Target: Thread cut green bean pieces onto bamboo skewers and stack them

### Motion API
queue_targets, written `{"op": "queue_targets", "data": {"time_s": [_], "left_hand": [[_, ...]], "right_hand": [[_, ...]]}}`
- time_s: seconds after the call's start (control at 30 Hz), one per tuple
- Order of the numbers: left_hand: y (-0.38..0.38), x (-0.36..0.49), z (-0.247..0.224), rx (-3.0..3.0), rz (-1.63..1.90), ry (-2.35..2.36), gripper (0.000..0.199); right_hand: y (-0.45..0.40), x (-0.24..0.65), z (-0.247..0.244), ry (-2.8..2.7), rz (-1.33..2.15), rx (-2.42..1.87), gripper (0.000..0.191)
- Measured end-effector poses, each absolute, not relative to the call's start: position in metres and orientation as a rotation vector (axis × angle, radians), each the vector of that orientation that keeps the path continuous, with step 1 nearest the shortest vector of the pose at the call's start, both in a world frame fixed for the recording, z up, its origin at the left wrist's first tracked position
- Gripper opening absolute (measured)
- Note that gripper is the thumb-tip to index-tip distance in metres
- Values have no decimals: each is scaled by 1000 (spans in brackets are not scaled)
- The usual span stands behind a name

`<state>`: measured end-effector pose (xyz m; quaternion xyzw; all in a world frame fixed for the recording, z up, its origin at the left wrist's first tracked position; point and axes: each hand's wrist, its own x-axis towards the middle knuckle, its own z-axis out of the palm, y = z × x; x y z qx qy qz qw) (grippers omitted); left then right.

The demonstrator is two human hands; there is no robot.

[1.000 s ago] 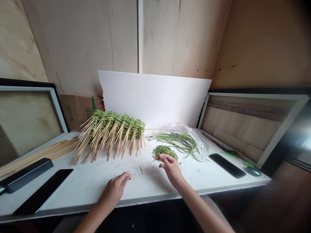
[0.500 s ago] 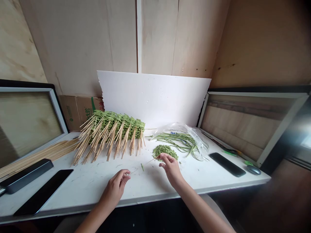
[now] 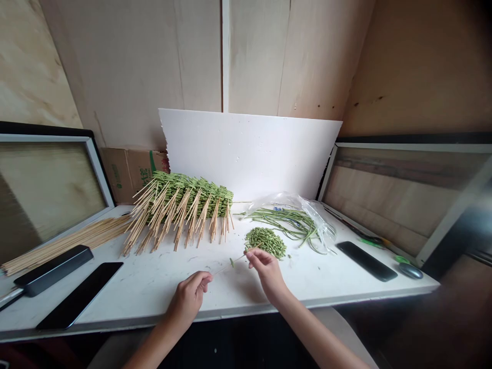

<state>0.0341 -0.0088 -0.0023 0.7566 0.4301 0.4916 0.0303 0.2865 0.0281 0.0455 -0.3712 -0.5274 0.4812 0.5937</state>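
Left hand (image 3: 191, 292): thumb and fingers pinched on the near-left end of a thin wooden skewer (image 3: 240, 258). Right hand (image 3: 269, 274): fingertips closed on the same skewer toward its far-right end. The skewer slants above the white table (image 3: 154, 282); a short green stem piece (image 3: 231, 262) shows along it, between the hands. Whether it is pierced cannot be told.

Just beyond the right hand lies a pile of cut green stems (image 3: 265, 242). Farther back, long green stems (image 3: 279, 218) lie partly under a clear plastic bag (image 3: 317, 220). Far left: stacked loaded skewers (image 3: 188, 197), sticks pointing near; left of these, loose bare skewers (image 3: 73, 241).
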Motion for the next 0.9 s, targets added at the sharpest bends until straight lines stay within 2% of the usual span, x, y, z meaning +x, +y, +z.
{"op": "queue_targets", "data": {"time_s": [0.37, 0.73, 0.9], "left_hand": [[-18, 37, 1, 2347, 1596, 1296, 16], [-17, 38, -3, 2357, 1569, 1299, 17], [-15, 32, 3, 2315, 1571, 1444, 19]], "right_hand": [[18, 270, 38, -1305, 1132, -849, 27], [13, 262, 35, -1345, 1101, -914, 29], [16, 271, 46, -1415, 1076, -953, 29]]}}
